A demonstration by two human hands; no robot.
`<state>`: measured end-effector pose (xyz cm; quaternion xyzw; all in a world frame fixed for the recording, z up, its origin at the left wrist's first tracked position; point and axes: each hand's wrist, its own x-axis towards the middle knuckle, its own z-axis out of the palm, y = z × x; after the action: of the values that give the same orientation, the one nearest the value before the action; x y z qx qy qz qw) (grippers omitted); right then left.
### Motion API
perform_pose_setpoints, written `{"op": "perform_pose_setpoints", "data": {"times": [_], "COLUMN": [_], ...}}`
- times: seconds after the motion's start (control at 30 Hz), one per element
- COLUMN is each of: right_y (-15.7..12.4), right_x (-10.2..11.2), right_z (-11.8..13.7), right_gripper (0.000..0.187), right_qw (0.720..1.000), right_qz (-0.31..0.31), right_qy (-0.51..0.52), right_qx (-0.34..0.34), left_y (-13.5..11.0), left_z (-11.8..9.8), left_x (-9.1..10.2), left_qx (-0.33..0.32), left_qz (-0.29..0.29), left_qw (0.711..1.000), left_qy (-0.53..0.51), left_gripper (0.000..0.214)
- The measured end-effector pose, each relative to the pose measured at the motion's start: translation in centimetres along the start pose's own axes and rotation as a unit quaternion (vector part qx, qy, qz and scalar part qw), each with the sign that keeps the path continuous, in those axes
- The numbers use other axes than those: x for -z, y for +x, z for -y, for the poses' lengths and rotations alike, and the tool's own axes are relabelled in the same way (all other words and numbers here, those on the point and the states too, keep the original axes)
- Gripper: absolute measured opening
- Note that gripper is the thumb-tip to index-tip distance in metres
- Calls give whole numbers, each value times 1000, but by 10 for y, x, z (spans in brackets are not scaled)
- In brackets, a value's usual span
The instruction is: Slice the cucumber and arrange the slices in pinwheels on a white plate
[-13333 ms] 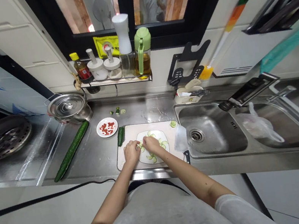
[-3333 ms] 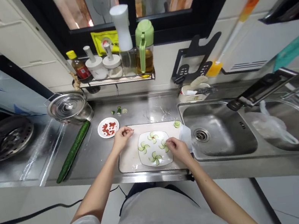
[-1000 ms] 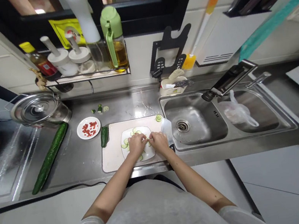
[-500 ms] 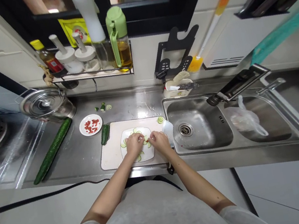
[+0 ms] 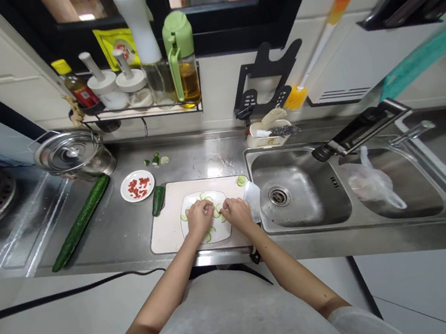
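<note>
A white squarish plate [image 5: 193,230] lies on the pale cutting board [image 5: 162,238], with thin cucumber slices [image 5: 207,236] spread over it. Over its middle is my left hand [image 5: 201,217], fingers curled together; whatever is between the tips is hidden. My right hand [image 5: 237,211] is at the plate's right edge, thumb and finger pinched at a cucumber slice there. Beside it on the board lies a knife, its broad blade [image 5: 251,195] partly showing. More cucumber slices [image 5: 241,180] sit at the board's far right corner. A cut cucumber piece [image 5: 158,200] lies against the board's left edge.
A small plate of red bits [image 5: 137,186], a whole cucumber [image 5: 81,222] and a lidded steel pot [image 5: 74,153] stand to the left. Cucumber ends [image 5: 155,159] lie behind. On the right is a double sink [image 5: 301,193] with a faucet [image 5: 363,128]; a condiment shelf [image 5: 144,112] hangs above.
My hands have drawn slightly apart over the plate, the right fingertips shifting a little toward me. The whole view has shifted slightly; the other things stay in place.
</note>
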<state>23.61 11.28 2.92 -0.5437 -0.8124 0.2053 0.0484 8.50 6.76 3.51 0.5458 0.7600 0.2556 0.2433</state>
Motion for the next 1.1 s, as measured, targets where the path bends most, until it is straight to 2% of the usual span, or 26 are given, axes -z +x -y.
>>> {"op": "perform_pose_setpoints", "data": {"times": [0.17,0.3,0.4,0.5,0.63,0.8,0.93,1.1], "right_y": [-2,-7,-11,-17,-24,-28,-28,-27], "right_x": [12,19,22,23,24,27,29,25], "right_z": [-2,-6,-14,-23,-31,-30,-26,-23], "right_gripper": [14,17,18,22,27,31,33,32], "right_qw": [999,996,992,987,985,985,986,986], "right_qz": [-23,-52,-76,-84,-71,-63,-68,-67], "right_qy": [27,68,99,133,154,152,148,147], "right_qx": [-13,-18,-23,-25,-40,-45,-40,-41], "left_y": [-2,-1,3,8,15,30,49,71], "left_z": [4,16,34,59,97,141,167,185], "left_x": [9,21,40,68,108,149,170,181], "left_qx": [5,12,26,51,118,197,234,241], "left_qz": [-38,-87,-127,-151,-122,-98,-92,-71], "left_qw": [999,994,990,987,984,963,945,936], "left_qy": [-35,-64,-62,-24,59,155,211,248], "left_gripper": [14,18,21,23,26,29,31,31]}}
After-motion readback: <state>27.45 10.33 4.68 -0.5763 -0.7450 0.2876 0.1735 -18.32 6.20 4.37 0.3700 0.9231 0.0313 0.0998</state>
